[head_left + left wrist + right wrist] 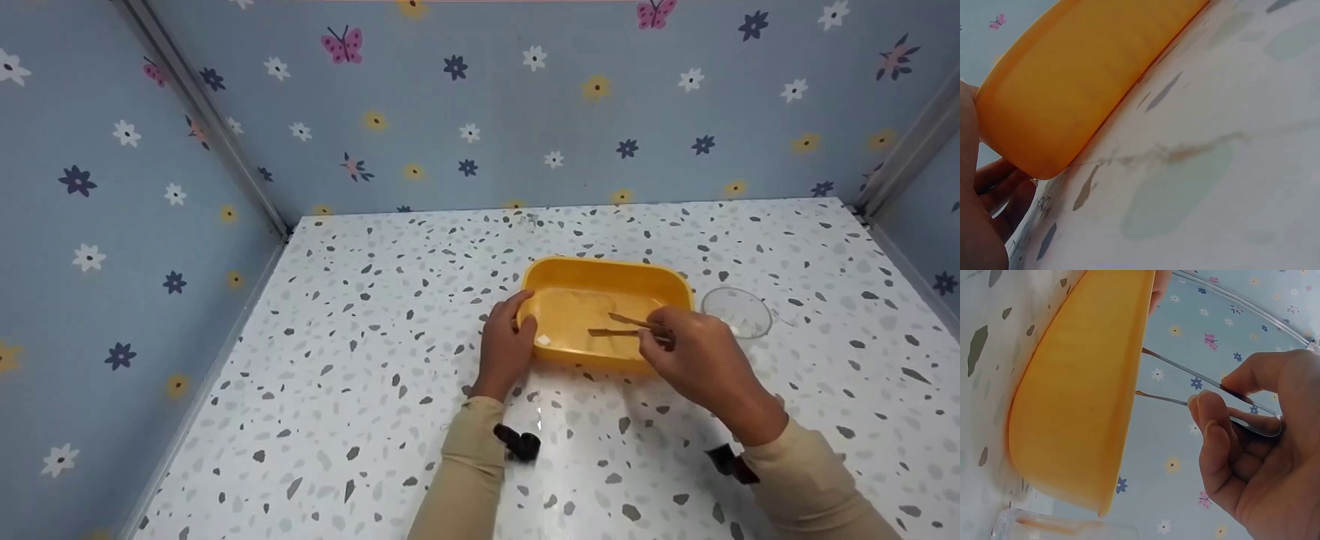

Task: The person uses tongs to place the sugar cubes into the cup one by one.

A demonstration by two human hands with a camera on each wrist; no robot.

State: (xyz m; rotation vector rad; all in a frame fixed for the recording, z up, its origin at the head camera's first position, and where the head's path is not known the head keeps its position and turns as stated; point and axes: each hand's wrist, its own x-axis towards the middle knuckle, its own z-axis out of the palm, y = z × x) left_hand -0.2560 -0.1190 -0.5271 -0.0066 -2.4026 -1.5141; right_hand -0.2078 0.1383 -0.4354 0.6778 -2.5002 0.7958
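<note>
A yellow plastic tub (pixel 607 271) sits on the speckled table, and a small white piece (pixel 543 340) shows at its near left corner. My left hand (pixel 505 349) holds the tub's left end, its thumb at the rim; in the left wrist view its fingers (pixel 1002 183) curl by the tub's end. Over the tub, my right hand (pixel 701 360) pinches metal tweezers (pixel 1185 371) between thumb and fingers. The two tweezer tips stand apart, pointing left, with nothing seen between them. Part of the tub's near right side is hidden behind the right hand.
Just right of the tub stands a clear round glass bowl (pixel 737 312), its contents hard to make out. Blue flowered panels (pixel 525 112) rise behind the table (pixel 360 390) and at both sides. Dark camera mounts (pixel 519 442) sit on both wrists.
</note>
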